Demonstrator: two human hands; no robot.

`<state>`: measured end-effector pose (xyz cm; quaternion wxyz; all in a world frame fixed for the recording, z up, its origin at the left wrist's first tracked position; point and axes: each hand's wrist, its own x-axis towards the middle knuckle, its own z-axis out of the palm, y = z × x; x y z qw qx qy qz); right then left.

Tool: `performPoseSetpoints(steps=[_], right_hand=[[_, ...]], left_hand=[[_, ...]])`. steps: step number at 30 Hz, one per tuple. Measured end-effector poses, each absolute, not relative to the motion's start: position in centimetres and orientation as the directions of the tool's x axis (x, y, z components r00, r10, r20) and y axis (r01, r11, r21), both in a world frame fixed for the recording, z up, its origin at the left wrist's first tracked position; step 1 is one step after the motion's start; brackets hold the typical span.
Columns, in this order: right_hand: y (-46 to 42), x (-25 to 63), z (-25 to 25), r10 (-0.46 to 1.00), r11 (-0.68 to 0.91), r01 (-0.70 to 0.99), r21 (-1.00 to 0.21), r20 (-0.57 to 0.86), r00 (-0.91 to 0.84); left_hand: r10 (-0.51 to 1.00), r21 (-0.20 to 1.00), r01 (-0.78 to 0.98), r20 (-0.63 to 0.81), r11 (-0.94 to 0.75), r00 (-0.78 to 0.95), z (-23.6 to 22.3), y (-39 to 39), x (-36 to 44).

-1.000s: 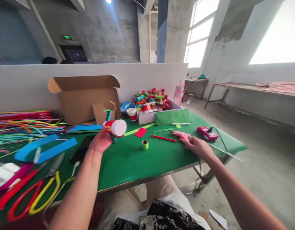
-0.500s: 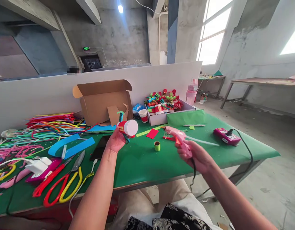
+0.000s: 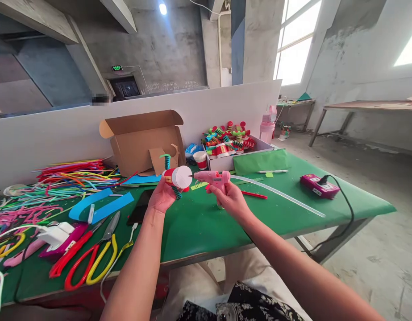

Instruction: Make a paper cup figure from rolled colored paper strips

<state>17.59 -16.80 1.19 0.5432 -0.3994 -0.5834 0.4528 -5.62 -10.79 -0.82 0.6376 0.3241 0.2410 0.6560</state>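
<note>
My left hand (image 3: pixel 161 196) is closed around a small red-and-white paper cup (image 3: pixel 183 177), tipped on its side with its white bottom facing right. Coiled teal pipe cleaners (image 3: pixel 167 162) stick out from the cup above and below. My right hand (image 3: pixel 230 198) grips a pink hot glue gun (image 3: pixel 214 177), and a long clear glue stick (image 3: pixel 279 194) trails from its back. The gun's nozzle is at the cup's white bottom; whether it touches, I cannot tell. A green paper roll (image 3: pixel 220 206) on the table is mostly hidden behind my right hand.
Scissors (image 3: pixel 108 236), blue paper strips (image 3: pixel 101 207) and piled pipe cleaners (image 3: pixel 68 178) lie on the left. An open cardboard box (image 3: pixel 145 138) stands at the back, beside a white box (image 3: pixel 222 167) of finished-looking cup figures. A magenta power socket (image 3: pixel 319 186) sits at right.
My right hand has brought the glue gun left and turned it, so its nozzle meets the cup's bottom. The green roll is now mostly covered. My left hand has barely moved.
</note>
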Motion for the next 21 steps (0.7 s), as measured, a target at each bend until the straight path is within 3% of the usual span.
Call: performPoseSetpoints(steps=[8,21], right_hand=[[-17.01,17.05,1.03,0.900,0.436,0.179,-0.882,0.431,-0.070],[-17.18,16.88,1.11,0.890,0.454,0.230,-0.861,0.449,-0.079]], left_hand=[[0.993,0.677,-0.736,0.093,-0.010,0.072,-0.73,-10.74,-5.66],[0.995,0.666,-0.746,0.088,-0.023,0.048,-0.42,-11.00,-5.22]])
